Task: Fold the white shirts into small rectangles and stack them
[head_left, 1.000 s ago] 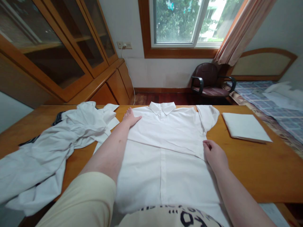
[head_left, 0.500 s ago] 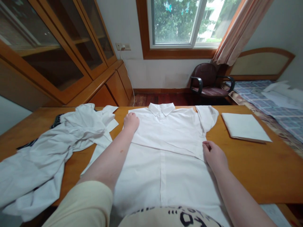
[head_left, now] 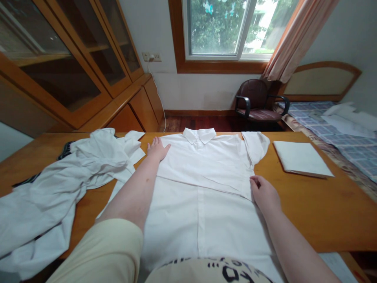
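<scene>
A white collared shirt lies front up on the wooden table, its collar at the far edge and its hem toward my body. Across the chest runs a slanting crease. My left hand rests at the shirt's left shoulder with fingers spread, touching cloth and the table beside it. At the shirt's right side edge, below the short sleeve, my right hand pinches the fabric between thumb and fingers. My left forearm hides part of the shirt's left side.
Crumpled white clothes with dark striped trim heap on the left of the table. A flat folded white item lies at the right. Beyond are a chair, a bed and a glass-door cabinet.
My left hand has opened from a closed grip at the shirt's shoulder, its fingers now spread and shifted slightly left. My right hand stays pinched on the side edge.
</scene>
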### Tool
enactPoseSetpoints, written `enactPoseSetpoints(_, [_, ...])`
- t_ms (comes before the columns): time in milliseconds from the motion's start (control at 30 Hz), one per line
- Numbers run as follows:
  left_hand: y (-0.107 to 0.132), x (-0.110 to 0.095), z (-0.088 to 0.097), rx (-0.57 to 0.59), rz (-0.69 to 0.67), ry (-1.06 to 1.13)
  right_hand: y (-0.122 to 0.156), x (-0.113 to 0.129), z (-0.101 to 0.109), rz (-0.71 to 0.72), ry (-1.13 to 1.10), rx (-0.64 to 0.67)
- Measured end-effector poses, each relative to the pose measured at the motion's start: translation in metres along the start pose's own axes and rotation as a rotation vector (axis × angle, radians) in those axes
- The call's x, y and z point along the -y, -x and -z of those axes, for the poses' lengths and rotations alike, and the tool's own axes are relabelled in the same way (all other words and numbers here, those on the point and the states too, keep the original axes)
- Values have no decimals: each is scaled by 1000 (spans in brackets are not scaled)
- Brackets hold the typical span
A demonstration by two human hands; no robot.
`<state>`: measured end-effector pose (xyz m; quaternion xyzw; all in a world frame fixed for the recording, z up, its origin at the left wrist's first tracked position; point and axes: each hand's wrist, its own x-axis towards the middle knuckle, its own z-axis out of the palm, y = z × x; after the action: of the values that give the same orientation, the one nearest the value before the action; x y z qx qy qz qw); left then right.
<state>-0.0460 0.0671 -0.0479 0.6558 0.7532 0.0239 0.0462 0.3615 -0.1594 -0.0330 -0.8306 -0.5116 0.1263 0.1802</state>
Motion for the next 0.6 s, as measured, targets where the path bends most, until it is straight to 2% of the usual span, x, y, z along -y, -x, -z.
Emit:
enactPoseSetpoints(200, [11, -6, 1, -224, -16, -48, -1, -1, -2, -6, -2, -6])
enactPoseSetpoints(300, [21, -11, 5, -224, -90, -97, -1, -2, -3, 2, -22, -16])
enactPoseSetpoints(400, [27, -11, 7, -243, -77, -71, -2, -4, -3, 14, -46, -29])
enactPoseSetpoints(500, [20, -2, 9, -274, 51, 95, -1, -5, -3, 5, -68, -42])
enactPoseSetpoints(600, [0, 12, 12, -220, 251, 315, -1, -5, -3, -1, -90, -48])
